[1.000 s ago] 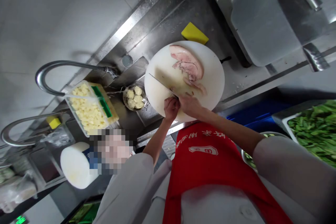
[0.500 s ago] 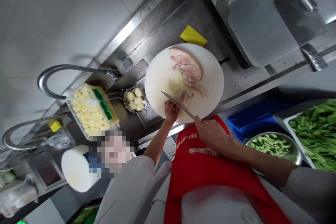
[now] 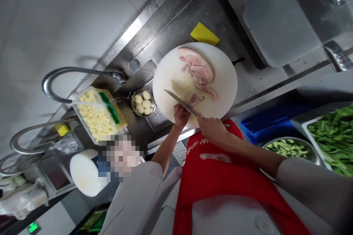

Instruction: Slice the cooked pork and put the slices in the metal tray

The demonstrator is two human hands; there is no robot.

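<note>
My right hand (image 3: 211, 126) grips the handle of a knife (image 3: 180, 102), its blade pointing up and left across the near part of a round white cutting board (image 3: 162, 80). Beside the blade, my left hand (image 3: 181, 115) has its fingers curled at the board's near edge; what they press or hold is hidden. Small meat pieces (image 3: 193, 99) lie just beyond the blade. A larger slab of pale pink meat (image 3: 195, 62) rests on the board's far part, with thin strips (image 3: 208, 91) below it.
A yellow sponge (image 3: 204, 33) lies behind the board. Left are a strainer of peeled pieces (image 3: 142, 103), a tub of pale chunks (image 3: 95, 117) and a curved faucet (image 3: 74, 70). Blue crates (image 3: 264, 121), a bowl of cut greens (image 3: 288, 148) and leafy greens (image 3: 333, 136) stand right.
My right hand and the knife have moved left and slightly up over the board. My left hand stays curled in nearly the same place. The view has shifted slightly.
</note>
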